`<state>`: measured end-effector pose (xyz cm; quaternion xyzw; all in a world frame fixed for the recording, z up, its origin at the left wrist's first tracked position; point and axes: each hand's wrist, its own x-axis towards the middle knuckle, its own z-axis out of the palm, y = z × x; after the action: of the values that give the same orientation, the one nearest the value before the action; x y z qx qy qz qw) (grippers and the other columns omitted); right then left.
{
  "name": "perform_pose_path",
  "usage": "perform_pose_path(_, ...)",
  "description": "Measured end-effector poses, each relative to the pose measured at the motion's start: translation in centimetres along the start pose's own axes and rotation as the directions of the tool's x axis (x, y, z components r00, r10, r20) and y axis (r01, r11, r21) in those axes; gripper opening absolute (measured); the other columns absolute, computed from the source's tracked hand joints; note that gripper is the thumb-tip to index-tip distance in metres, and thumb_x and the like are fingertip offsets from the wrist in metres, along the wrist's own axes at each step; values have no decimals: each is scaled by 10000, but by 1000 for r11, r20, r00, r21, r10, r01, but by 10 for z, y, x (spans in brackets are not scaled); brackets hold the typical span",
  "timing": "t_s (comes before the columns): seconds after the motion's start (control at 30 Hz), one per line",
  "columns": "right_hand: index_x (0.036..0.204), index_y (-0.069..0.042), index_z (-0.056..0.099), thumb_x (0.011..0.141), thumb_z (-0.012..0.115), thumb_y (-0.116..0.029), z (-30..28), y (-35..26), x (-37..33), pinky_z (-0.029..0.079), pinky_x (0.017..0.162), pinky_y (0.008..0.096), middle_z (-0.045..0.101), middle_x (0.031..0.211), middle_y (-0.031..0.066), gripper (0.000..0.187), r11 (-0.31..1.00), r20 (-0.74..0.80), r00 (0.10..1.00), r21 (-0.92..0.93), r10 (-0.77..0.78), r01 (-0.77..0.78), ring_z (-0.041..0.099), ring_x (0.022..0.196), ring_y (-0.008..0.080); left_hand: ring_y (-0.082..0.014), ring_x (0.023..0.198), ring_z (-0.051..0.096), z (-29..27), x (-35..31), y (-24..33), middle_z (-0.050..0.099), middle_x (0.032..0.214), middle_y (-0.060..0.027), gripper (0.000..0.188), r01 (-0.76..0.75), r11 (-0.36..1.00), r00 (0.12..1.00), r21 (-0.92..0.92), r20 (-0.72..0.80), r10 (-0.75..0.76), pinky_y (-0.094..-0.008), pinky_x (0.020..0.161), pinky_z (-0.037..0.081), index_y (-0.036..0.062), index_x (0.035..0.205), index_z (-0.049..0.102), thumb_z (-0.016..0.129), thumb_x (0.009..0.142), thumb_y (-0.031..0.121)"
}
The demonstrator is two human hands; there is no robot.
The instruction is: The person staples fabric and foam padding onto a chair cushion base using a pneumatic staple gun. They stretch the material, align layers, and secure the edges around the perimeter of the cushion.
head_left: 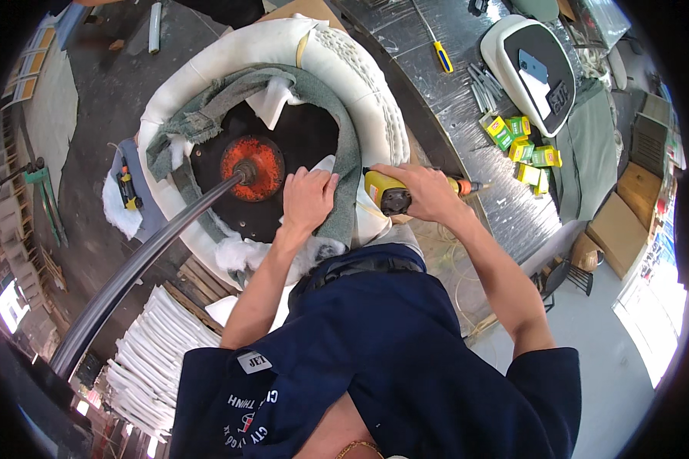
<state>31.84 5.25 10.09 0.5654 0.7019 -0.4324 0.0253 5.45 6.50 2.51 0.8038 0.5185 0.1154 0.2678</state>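
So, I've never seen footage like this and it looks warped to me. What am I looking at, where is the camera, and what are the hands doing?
The camera sits on the person's head and looks down through a very wide lens, so straight edges bend. The two bare arms are the person's own. The left hand presses grey-green fabric down on the underside of an upturned round white seat, which has a rusty orange plate at its middle. The right hand grips a yellow power tool at the seat's edge. On the silver worktop lie a screwdriver and small green and yellow boxes.

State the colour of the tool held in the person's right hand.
Yellow with a black body, seen in the head view: the tool gripped by the right hand.
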Motion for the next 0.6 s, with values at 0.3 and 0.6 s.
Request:
perform_pose_path(0.3, 1431, -272, 568, 759, 787, -204, -9, -53, 55, 581, 806, 464, 716, 1086, 152, 710, 965, 228, 968, -257, 101, -40, 731, 968, 340, -324, 760, 572, 31, -18, 1, 639, 724, -96, 294, 123, 991, 986, -56, -104, -128, -457, 700, 414, 91, 728, 642, 622, 961, 269)
perform_pose_path(0.6, 1458, -340, 544, 750, 746, -100, -8, 24, 19, 558, 861, 493, 729, 1102, 147, 775, 998, 38, 998, -4, -58, 58, 704, 1035, 367, -354, 809, 655, -10, 16, 12, 655, 895, -118, 267, 143, 979, 989, -146, -12, -146, -502, 694, 526, 57, 920, 645, 646, 968, 319)
